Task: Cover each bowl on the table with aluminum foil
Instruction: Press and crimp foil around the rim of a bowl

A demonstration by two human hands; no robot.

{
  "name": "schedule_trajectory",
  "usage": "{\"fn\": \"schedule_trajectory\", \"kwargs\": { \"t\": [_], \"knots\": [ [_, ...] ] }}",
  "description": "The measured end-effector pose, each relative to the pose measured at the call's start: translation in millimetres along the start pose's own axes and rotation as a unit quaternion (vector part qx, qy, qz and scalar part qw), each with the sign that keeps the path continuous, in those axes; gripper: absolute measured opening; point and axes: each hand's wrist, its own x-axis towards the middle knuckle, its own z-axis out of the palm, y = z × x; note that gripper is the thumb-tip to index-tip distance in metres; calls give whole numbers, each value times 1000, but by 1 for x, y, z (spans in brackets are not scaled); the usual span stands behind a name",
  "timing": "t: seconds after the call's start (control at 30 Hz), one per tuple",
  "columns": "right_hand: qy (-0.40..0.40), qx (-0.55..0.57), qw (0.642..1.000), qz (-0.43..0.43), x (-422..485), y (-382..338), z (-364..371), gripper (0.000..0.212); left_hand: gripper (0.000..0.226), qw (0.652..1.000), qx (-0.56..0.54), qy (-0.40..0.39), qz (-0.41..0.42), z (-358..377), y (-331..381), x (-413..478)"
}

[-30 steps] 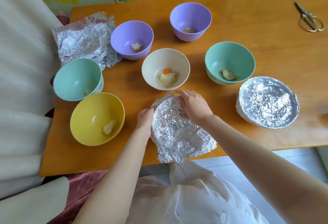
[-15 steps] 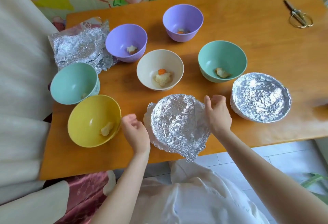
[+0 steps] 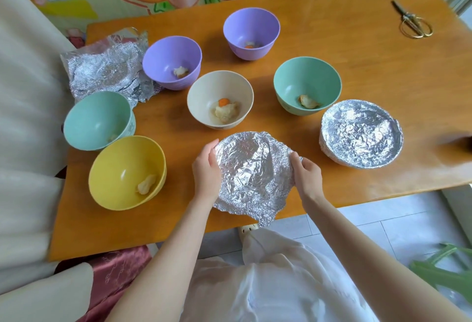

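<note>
The fingers (image 3: 212, 153) of the left hand (image 3: 207, 176) curl round the left rim of the foil sheet (image 3: 251, 168), and those of the right hand (image 3: 307, 177) pinch its right edge. Both hands are moulding the foil down over a bowl hidden beneath it, at the near edge of the surface (image 3: 357, 53). The far rim looks shaped, while the near corner flares loose past the surface edge, so this bowl seems only partly sealed. Just to its right, the foil-covered bowl (image 3: 361, 132) looks finished. Six remain open, each with a scrap of food: the cream bowl (image 3: 221, 87), the right teal bowl (image 3: 306, 79), the far purple bowl (image 3: 251, 28), the near purple bowl (image 3: 172, 56), the left teal bowl (image 3: 98, 117) and the yellow bowl (image 3: 122, 163). Spare foil (image 3: 104, 69) lies at the far left and scissors (image 3: 413, 21) at the far right. Half a second earlier both hands hovered off the foil on either side; now they grip it.
</note>
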Motion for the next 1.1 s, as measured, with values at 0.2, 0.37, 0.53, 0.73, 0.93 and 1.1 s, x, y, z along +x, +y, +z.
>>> {"fn": "schedule_trajectory", "kwargs": {
  "t": [0.2, 0.37, 0.53, 0.73, 0.93, 1.1],
  "knots": [
    [-40, 76, 990, 113, 7, 5, 2, 45, 32, 1000, -21, 3, -12, 2, -2, 0],
    [-98, 73, 974, 192, 13, 9, 8, 34, 32, 999, -26, 11, -18, 4, -2, 0],
    [-103, 69, 971, 206, 13, 8, 14, 38, 33, 999, -25, 14, -25, 5, -1, -1],
    [-64, 65, 972, 215, 6, 4, 19, 42, 32, 999, -28, 22, -33, 6, 0, -2],
    [-9, 37, 983, 180, -16, 5, 20, 51, 34, 997, -19, 48, -53, 7, 0, -5],
    [-3, 17, 989, 150, -27, 12, 25, 50, 33, 997, -15, 62, -52, 10, 1, -7]
  ]
}}
